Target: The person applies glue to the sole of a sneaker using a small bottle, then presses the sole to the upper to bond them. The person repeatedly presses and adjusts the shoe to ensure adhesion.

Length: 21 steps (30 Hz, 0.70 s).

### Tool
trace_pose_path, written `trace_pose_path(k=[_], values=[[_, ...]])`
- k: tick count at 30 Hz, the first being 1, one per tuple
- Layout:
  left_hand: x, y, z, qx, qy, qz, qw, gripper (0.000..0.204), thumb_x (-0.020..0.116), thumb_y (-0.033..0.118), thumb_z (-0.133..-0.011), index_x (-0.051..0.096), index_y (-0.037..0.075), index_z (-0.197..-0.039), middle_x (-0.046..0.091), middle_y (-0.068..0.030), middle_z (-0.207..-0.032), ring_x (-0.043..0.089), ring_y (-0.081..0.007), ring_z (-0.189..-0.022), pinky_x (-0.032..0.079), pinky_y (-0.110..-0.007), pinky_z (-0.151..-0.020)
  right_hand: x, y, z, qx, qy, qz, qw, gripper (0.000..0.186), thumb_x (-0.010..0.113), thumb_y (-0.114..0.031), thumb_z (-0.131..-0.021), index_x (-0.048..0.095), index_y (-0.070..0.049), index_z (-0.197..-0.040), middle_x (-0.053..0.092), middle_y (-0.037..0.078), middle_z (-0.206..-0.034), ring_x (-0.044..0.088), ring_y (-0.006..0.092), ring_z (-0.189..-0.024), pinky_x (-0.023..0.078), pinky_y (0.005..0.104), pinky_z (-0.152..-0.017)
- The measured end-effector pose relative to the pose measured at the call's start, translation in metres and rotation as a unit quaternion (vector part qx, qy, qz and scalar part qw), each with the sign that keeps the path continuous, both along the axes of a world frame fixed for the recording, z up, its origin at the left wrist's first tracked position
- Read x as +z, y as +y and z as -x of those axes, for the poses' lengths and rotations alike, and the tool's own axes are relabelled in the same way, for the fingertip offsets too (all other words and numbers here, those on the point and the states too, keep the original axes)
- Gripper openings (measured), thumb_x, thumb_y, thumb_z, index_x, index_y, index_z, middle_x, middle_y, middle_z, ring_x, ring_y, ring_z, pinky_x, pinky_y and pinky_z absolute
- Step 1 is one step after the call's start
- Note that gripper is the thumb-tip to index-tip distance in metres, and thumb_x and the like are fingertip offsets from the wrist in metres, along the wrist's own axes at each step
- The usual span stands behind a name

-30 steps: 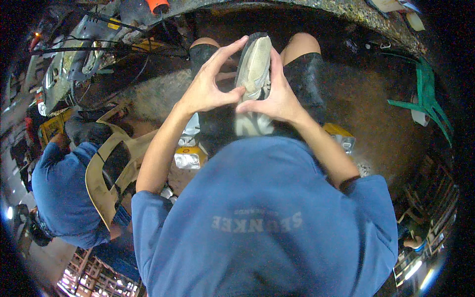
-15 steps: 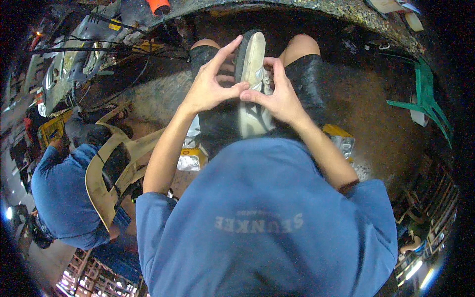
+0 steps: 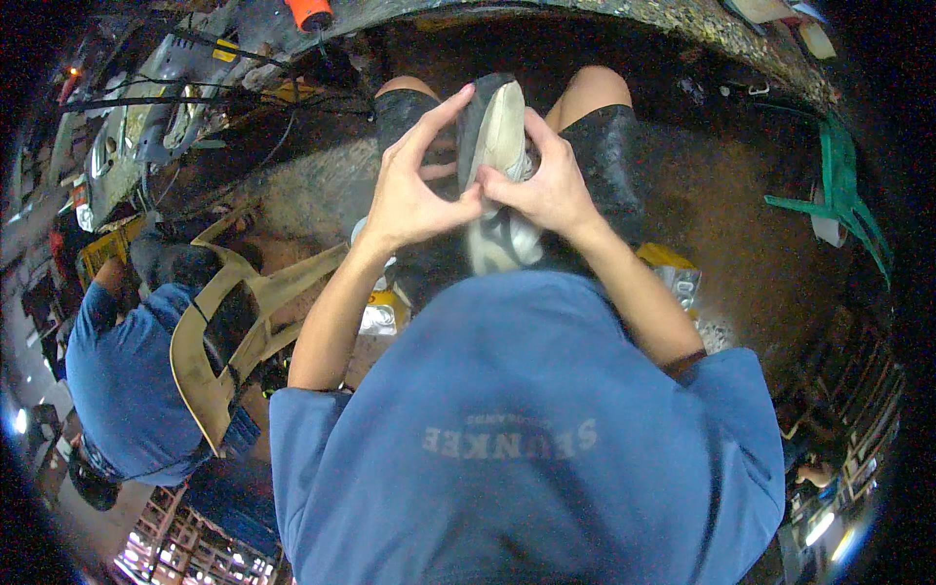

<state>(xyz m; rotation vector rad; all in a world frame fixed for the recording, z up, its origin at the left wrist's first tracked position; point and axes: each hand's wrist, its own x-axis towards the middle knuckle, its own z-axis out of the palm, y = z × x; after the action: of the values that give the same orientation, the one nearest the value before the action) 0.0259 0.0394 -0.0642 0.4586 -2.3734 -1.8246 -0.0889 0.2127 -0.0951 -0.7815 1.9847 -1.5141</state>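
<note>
A light beige and grey shoe (image 3: pixel 503 127) with a dark sole is held between my hands above my lap, toe pointing away from me and tipped on its side so part of the sole faces left. My left hand (image 3: pixel 414 195) grips it from the sole side, fingers stretched along the sole's edge and thumb pressed near the middle. On the upper's side, my right hand (image 3: pixel 556 195) has its fingers round the shoe, with its thumb meeting the left thumb. A second pale shoe-like part (image 3: pixel 492 249) shows below the thumbs, partly hidden and blurred.
A person in a blue shirt (image 3: pixel 136 390) sits at the left by a beige plastic chair (image 3: pixel 190 356). Yellow and silver tins (image 3: pixel 380 317) lie beside my legs. At the right stands a green plastic chair (image 3: pixel 834 190). Cables and an orange object (image 3: pixel 310 12) are near the bench edge ahead.
The shoe has rolled so more of its dark sole shows, and its toe has come slightly nearer to me. Both hands shifted a little with it and keep their hold.
</note>
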Motion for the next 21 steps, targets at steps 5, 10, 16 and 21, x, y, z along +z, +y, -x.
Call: trace_pose_path(k=[5,10,16,21], values=[[-0.002,-0.007,-0.006,-0.017,0.011,-0.040,0.999,0.099,0.079,0.009,-0.072,0.045,0.020,-0.165,0.058,-0.0235,-0.154,0.062,-0.0396,-0.139,0.060,-0.053,-0.107,0.002,0.002,0.000,0.047,-0.065,0.037,0.996,0.062,0.088,-0.030,-0.082,0.067,0.000,-0.132,0.079,0.020,-0.111,0.079,0.0276,-0.104,0.062,0.0414,-0.094],[-0.006,-0.014,-0.007,-0.032,-0.003,-0.058,0.998,0.101,0.079,0.008,-0.074,0.042,0.021,-0.166,0.056,-0.0285,-0.155,0.057,-0.0437,-0.144,0.058,-0.055,-0.109,0.000,-0.002,0.011,0.086,-0.066,0.027,0.994,0.068,0.088,-0.031,-0.085,0.062,0.000,-0.140,0.079,0.021,-0.116,0.078,0.0319,-0.108,0.061,0.0439,-0.096],[-0.018,-0.013,0.000,0.010,-0.017,-0.078,0.997,0.102,0.084,0.010,-0.083,0.034,0.027,-0.170,0.053,-0.0327,-0.156,0.058,-0.0443,-0.142,0.059,-0.053,-0.108,0.002,0.002,0.016,0.120,-0.037,-0.060,0.990,0.099,0.094,-0.034,-0.083,0.040,-0.004,-0.161,0.064,0.025,-0.144,0.064,0.0323,-0.134,0.050,0.0432,-0.114],[-0.034,-0.018,-0.002,0.041,-0.085,-0.079,0.992,0.103,0.084,0.008,-0.086,0.030,0.022,-0.173,0.056,-0.0194,-0.155,0.059,-0.0301,-0.139,0.058,-0.046,-0.110,-0.006,0.010,0.007,0.161,0.012,-0.123,0.979,0.113,0.094,-0.052,-0.079,0.036,-0.002,-0.162,0.063,0.030,-0.144,0.063,0.0399,-0.136,0.050,0.0462,-0.115]])
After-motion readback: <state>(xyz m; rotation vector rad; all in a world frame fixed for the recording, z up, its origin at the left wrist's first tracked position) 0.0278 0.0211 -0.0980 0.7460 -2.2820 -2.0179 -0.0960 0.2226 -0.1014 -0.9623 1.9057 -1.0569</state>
